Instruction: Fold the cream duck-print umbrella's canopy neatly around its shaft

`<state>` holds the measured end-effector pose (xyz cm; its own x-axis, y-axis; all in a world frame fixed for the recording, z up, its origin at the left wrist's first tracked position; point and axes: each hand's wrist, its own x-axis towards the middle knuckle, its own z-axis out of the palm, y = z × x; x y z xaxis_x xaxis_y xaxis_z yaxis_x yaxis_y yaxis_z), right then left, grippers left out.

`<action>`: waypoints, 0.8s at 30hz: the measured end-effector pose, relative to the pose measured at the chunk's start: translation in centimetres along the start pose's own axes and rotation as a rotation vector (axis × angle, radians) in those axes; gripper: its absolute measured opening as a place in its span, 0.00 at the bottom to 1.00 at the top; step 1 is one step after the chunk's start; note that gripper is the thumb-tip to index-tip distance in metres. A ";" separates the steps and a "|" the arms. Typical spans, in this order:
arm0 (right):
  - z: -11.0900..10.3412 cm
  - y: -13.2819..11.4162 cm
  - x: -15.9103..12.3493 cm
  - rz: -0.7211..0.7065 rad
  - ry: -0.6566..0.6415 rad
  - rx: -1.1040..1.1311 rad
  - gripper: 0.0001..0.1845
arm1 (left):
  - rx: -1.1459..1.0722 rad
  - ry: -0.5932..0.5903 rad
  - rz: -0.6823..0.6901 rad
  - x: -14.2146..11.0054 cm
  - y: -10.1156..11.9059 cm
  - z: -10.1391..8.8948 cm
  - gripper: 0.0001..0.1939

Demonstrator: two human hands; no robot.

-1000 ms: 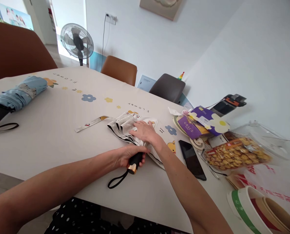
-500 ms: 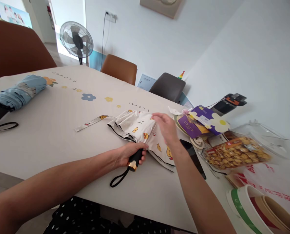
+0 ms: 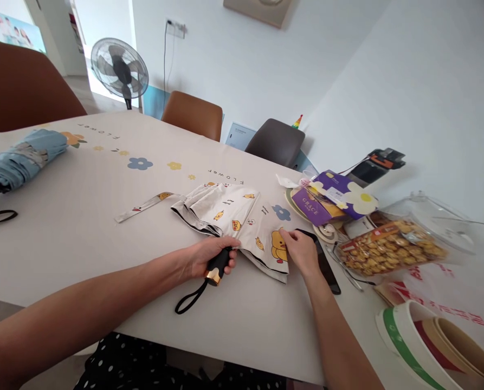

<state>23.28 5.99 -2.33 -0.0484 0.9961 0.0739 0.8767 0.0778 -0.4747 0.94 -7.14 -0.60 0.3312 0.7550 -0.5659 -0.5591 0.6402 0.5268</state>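
A white folding umbrella (image 3: 242, 214) printed with yellow ducks lies partly spread on the table, its canopy in loose folds. My left hand (image 3: 215, 257) is wrapped round its black handle, which has a gold end and a black wrist loop (image 3: 191, 298). With fingertips pinched together, my right hand (image 3: 302, 250) is at the right edge of the canopy, beside a large printed duck. The umbrella's closing strap (image 3: 148, 207) stretches out to the left across the tabletop.
A folded blue umbrella (image 3: 26, 157) lies at the left. Right of my right hand are a phone (image 3: 327, 265), glasses (image 3: 349, 271), a purple box (image 3: 318, 203), a snack container (image 3: 396, 246) and paper bowls (image 3: 412, 336). Chairs (image 3: 193, 114) and a fan (image 3: 120, 69) stand beyond the table (image 3: 103, 233).
My right hand has moved right and down from the canopy's top to its right edge, and the right panel is more spread out. My left hand keeps its grip on the handle.
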 end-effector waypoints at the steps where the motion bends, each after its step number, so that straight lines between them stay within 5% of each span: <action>1: 0.1 -0.1 0.0 0.006 -0.014 -0.002 0.20 | -0.002 0.003 -0.005 0.0 0.0 0.0 0.10; 13: -0.2 0.9 -0.3 0.037 0.099 0.147 0.10 | 0.025 -0.002 -0.001 0.3 -0.3 -0.3 0.12; 18: -0.3 0.2 -0.5 0.241 0.176 0.595 0.07 | 0.021 0.007 0.000 0.2 -0.3 -0.3 0.11; 20: -0.3 -0.2 -0.8 0.329 0.138 0.824 0.07 | 0.017 0.002 0.003 0.2 -0.2 -0.3 0.10; 24: -0.1 -0.9 -1.4 0.347 -0.167 1.098 0.08 | 0.014 -0.009 0.006 0.4 -0.3 -0.5 0.11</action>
<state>22.63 4.54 -1.88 -0.0218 0.9577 -0.2869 -0.0271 -0.2874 -0.9574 0.85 -7.07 -1.28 0.3346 0.7599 -0.5574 -0.5504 0.6377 0.5389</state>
